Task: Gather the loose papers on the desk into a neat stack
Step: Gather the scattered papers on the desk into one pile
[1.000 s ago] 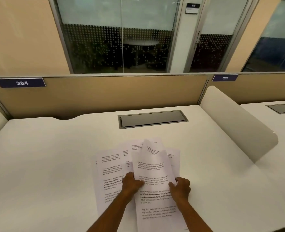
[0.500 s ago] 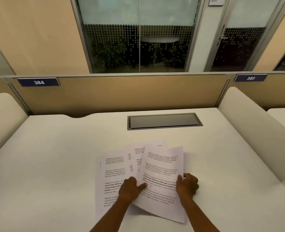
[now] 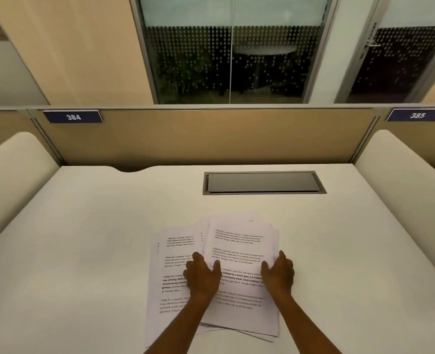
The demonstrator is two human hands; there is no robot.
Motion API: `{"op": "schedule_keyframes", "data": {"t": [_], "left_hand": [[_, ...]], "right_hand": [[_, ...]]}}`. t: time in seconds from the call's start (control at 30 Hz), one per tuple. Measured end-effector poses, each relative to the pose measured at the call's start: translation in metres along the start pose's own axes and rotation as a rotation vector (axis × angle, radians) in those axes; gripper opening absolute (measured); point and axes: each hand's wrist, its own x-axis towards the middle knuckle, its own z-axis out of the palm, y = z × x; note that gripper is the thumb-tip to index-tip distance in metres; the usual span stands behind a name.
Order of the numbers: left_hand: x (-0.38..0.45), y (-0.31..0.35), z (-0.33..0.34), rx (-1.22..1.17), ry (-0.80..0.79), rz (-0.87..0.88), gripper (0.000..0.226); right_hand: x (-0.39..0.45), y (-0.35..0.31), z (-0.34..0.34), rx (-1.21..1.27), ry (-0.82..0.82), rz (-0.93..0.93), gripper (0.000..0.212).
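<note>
Several white printed sheets lie overlapped on the white desk (image 3: 83, 251) near its front middle. The top sheet (image 3: 239, 249) lies flat on a loose pile whose edges fan out at the lower right. One sheet (image 3: 175, 254) sticks out to the left from under the pile. My left hand (image 3: 202, 275) rests palm down across the top sheet's left edge, fingers spread. My right hand (image 3: 279, 273) presses against the pile's right edge, fingers apart. Neither hand grips a sheet.
A grey recessed cable hatch (image 3: 263, 182) sits in the desk behind the papers. Rounded white side dividers stand at the left (image 3: 12, 169) and right (image 3: 400, 180). A tan back partition (image 3: 211, 136) carries labels 384 and 385.
The sheet that I held raised and curled a second ago now lies flat on the pile. Both hands have let go and moved onto the pile's left and right edges.
</note>
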Motion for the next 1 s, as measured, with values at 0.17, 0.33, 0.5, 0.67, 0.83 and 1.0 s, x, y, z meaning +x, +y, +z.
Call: {"op": "schedule_keyframes", "data": {"t": [0.17,0.33,0.5,0.67,0.83,1.0], "left_hand": [[0.010,0.006,-0.008,-0.078,-0.025,-0.111,0.064],[0.021,0.000,-0.026,-0.313,-0.124,-0.248,0.060],[0.029,-0.011,-0.037,-0.456,-0.199,-0.307,0.053],[0.028,-0.023,-0.047,-0.335,-0.111,-0.277,0.044],[0.033,-0.045,-0.060,-0.108,-0.025,-0.255,0.047],[0.030,-0.068,-0.079,0.112,0.016,-0.324,0.061]], "right_hand": [[0.001,-0.014,0.005,0.060,-0.033,-0.028,0.059],[0.006,-0.019,0.005,0.060,-0.059,-0.072,0.050],[-0.002,-0.025,0.013,0.079,-0.093,-0.089,0.048],[-0.021,-0.031,0.032,0.078,-0.126,-0.126,0.039],[-0.037,-0.033,0.053,0.012,-0.141,-0.176,0.035],[-0.065,-0.051,0.059,-0.008,-0.187,-0.183,0.049]]}}
